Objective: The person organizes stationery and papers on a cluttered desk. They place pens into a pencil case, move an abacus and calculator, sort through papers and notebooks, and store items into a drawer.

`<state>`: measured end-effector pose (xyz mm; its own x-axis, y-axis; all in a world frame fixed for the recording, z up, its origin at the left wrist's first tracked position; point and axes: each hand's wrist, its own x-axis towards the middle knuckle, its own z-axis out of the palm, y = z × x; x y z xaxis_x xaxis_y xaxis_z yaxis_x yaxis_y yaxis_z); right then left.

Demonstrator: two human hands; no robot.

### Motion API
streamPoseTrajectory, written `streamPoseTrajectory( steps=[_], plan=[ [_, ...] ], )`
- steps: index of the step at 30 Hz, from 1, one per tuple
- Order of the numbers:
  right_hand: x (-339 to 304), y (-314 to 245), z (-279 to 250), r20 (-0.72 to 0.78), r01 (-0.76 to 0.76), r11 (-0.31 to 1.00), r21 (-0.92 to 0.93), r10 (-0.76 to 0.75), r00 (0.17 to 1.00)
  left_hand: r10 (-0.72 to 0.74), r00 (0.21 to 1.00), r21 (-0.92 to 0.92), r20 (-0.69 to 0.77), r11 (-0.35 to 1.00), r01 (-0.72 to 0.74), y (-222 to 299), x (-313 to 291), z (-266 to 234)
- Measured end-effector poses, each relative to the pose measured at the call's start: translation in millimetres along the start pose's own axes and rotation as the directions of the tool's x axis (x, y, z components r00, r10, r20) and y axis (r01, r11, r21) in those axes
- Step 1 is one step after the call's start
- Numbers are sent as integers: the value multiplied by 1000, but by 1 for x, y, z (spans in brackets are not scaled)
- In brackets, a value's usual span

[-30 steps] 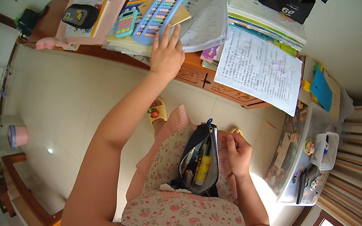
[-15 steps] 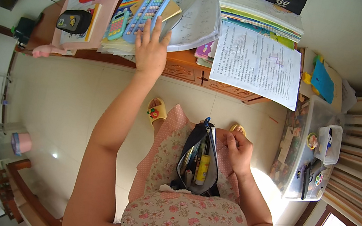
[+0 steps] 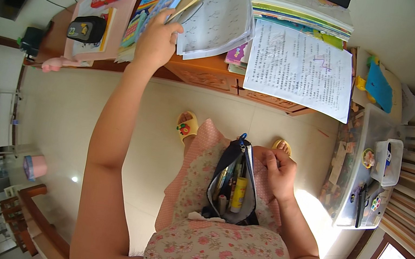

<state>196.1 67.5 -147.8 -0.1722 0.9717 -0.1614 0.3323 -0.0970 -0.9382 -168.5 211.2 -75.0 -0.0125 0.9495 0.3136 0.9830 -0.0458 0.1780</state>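
My left hand (image 3: 157, 40) reaches up to the wooden desk (image 3: 201, 71) and grips a colourful blue book (image 3: 157, 7) at the edge of a stack, lifting its cover side. My right hand (image 3: 279, 173) rests on my lap and holds the right rim of an open dark blue pencil case (image 3: 233, 186). The case lies on my floral skirt (image 3: 193, 182) and holds several pens and a yellow tube (image 3: 239, 194).
Loose printed sheets (image 3: 297, 68) and a pile of books (image 3: 303, 16) overhang the desk. A pink tray with a black case (image 3: 86, 28) sits at the desk's left. A clear plastic drawer unit (image 3: 367, 173) stands at right. Yellow slippers (image 3: 186, 125) are on the tiled floor.
My left hand has moved left along the desk from the paper sheets to the blue book and closed on it. My right hand stays on the pencil case.
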Motion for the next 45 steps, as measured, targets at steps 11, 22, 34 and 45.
streamPoseTrajectory(
  steps=[11,22,34,45],
  plan=[
    [5,-2,3,11,-37,999,-11,37,999,53,995,-109,89,993,-43,-20,3,-13],
    [35,-29,31,77,40,999,31,-42,996,89,978,280,-189,959,-33,27,-69,44],
    [36,-15,42,101,-19,999,29,16,995,-662,567,-584,-490,732,351,-20,-78,96],
    [39,-19,42,111,-26,1000,-4,26,993,-320,876,-23,-360,942,335,-105,-64,151]
  ],
)
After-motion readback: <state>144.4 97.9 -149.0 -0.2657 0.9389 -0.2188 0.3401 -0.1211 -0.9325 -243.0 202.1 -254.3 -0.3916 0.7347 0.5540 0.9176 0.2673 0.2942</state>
